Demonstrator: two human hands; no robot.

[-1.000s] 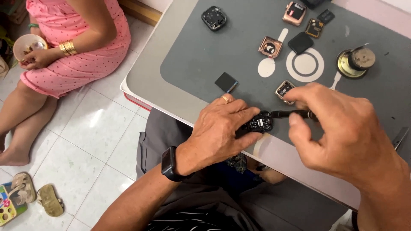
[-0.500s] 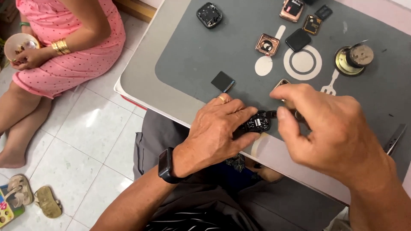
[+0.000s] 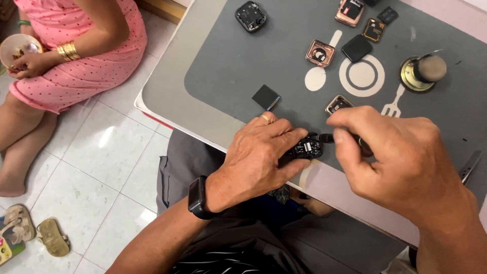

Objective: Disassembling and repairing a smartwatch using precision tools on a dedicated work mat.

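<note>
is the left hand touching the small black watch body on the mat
Touching. The head view shows the left hand with its fingers wrapped over the black watch body, pinning it against the grey mat.

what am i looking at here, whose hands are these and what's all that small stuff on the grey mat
The picture comes from a camera worn on a person's head, looking down at their own two hands, so there is no machine here. The left hand, with a ring and a dark wristwatch, pins a small black watch body on the grey mat. The right hand holds a thin dark tool with its tip at that watch body. Scattered on the mat are more opened watch cases, a loose black screen and a round brass holder. On the tiled floor at the left sits another person in a pink dress, holding a bowl.
</note>
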